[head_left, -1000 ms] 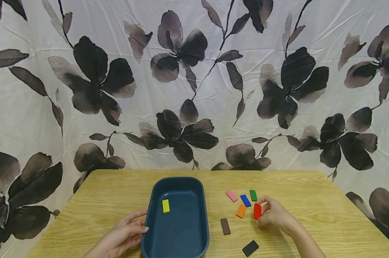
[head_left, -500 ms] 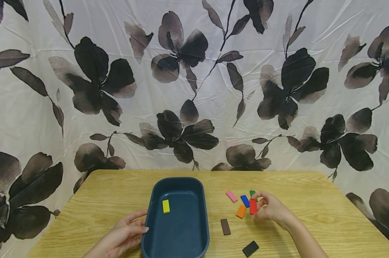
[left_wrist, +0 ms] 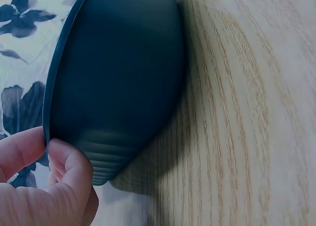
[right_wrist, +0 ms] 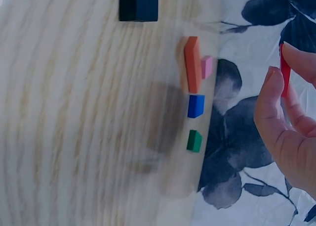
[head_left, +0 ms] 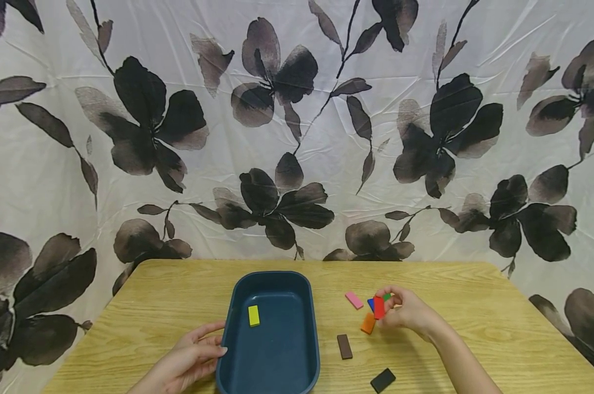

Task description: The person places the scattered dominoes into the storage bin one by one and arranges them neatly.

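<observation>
A red block point(head_left: 379, 308) is pinched between the thumb and fingers of my right hand point(head_left: 409, 312), held up above the table. In the head view it partly hides the blue block point(head_left: 371, 303) and the green block point(head_left: 387, 296). The right wrist view shows the red block edge-on, raised off the wood. My left hand point(head_left: 191, 354) pinches the left rim of a dark blue plastic tub point(head_left: 317, 334), thumb on one side and a finger on the other in the left wrist view. Inside the tub lies a yellow block point(head_left: 254, 316).
Right of the tub lie a pink block point(head_left: 354, 300), an orange block point(head_left: 368, 323), a brown block point(head_left: 344, 346) and a black block point(head_left: 383, 380). All are on the wooden table point(head_left: 474, 306). A floral cloth point(head_left: 346, 137) hangs behind the table's far edge.
My right hand has lifted the red block from the table and carried it left and upward in the head view, over the blue and green blocks. My left hand and the tub stay put.
</observation>
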`<state>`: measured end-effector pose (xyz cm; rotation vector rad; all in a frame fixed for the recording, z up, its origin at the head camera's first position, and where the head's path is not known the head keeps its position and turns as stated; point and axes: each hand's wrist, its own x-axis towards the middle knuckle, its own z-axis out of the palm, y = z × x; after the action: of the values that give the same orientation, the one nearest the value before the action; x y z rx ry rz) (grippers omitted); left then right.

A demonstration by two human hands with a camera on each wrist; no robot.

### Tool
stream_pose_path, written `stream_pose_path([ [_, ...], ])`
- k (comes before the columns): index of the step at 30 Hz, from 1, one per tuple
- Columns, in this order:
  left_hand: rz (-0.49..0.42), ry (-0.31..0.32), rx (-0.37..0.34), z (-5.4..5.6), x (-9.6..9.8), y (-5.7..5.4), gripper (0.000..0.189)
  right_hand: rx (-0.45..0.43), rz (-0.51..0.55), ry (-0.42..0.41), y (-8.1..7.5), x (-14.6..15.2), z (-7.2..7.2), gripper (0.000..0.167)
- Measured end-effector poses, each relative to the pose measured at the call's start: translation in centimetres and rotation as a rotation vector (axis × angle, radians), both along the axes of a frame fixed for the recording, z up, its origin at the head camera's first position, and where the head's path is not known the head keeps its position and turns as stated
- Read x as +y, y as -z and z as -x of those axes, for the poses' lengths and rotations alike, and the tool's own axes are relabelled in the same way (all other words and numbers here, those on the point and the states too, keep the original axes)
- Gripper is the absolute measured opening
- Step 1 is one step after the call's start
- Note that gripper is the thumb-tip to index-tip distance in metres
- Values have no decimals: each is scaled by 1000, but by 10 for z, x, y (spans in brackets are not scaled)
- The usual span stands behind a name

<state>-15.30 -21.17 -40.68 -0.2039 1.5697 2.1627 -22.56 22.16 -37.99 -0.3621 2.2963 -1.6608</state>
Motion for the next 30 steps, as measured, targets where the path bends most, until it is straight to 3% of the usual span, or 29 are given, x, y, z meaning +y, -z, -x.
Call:
stream_pose_path([
  [13, 0, 0, 4, 1, 0, 1, 72, -6, 10, -38, -7, -25, 8, 56],
  [21, 5, -6, -4, 0, 2, 0, 72, -29, -30, -20, -9, -40, 14, 52],
  [30, -10, 9, 2, 0, 1, 0, 72, 8, -51, -46, -12, -55, 19, 51],
])
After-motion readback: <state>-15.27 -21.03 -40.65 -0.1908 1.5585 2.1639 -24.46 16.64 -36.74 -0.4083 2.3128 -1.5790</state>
